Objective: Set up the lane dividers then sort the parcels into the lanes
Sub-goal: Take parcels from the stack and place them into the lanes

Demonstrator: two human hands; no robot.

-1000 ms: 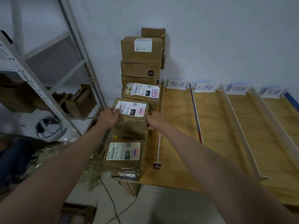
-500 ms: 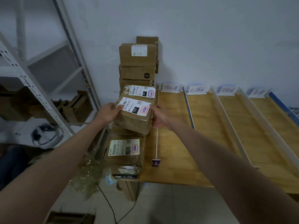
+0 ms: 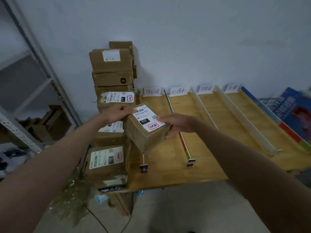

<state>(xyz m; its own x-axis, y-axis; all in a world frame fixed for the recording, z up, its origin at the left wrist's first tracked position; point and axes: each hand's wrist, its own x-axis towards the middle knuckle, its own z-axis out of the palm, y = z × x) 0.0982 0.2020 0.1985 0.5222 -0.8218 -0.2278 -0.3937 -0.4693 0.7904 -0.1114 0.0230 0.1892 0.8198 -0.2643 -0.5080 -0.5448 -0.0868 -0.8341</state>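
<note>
Left hand grips the far-left corner of the parcel, label 032 up, held tilted above the counter just right of the parcel stack. Right hand clasps its right side, fingers apparently curled underneath. White dividers further right.

Pretty dim room overall, with a plain pale wall that looks kinda bluish-grey in this light. On the left there's a grey metal shelving rack with perforated uprights and some flattened cardboard scraps tucked in behind it. The wooden table is pushed against the wall, and under it you get a light floor with a black cable trailing across.
</note>
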